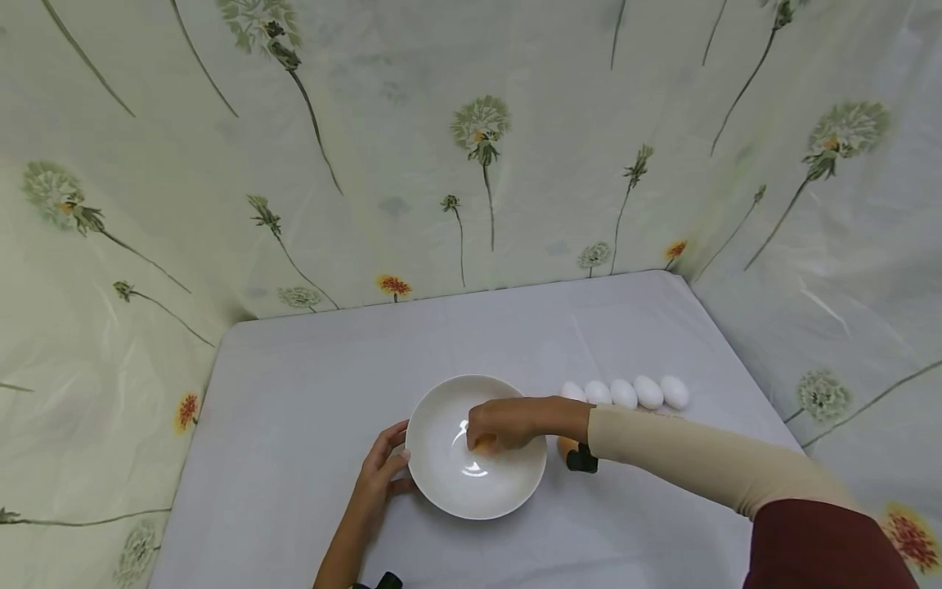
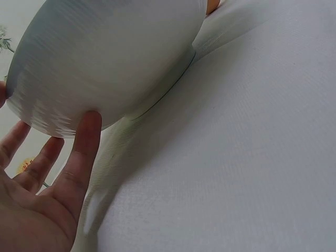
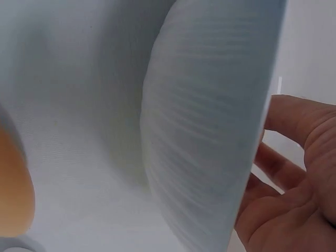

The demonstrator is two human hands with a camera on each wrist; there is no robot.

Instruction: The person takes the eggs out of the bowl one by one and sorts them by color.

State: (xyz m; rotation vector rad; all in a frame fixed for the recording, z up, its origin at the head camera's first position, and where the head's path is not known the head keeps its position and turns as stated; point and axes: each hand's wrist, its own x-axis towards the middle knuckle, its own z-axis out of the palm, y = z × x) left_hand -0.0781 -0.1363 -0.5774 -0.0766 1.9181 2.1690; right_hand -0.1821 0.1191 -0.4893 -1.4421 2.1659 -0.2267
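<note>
A white bowl (image 1: 441, 483) stands on the table. My left hand (image 1: 379, 470) rests against its left side; in the left wrist view, spread, mostly straight fingers touch the bowl's outer wall (image 2: 115, 58). Inside the bowl is my right hand (image 1: 500, 424), fingers curled downward around an orange-brown egg (image 1: 486, 444), mostly hidden by the hand. The bowl's wall (image 3: 205, 121) also covers the egg from the right wrist view, where the curled right hand (image 3: 294, 173) shows beyond the rim. Under the right forearm lies another orange-brown egg (image 1: 567, 447), partly hidden.
Several white eggs (image 1: 624, 394) lie in a row right of the bowl, beyond the right forearm. A pale cloth covers the table (image 1: 309, 384). Flower-patterned sheeting (image 1: 412, 164) hangs along the back and both sides.
</note>
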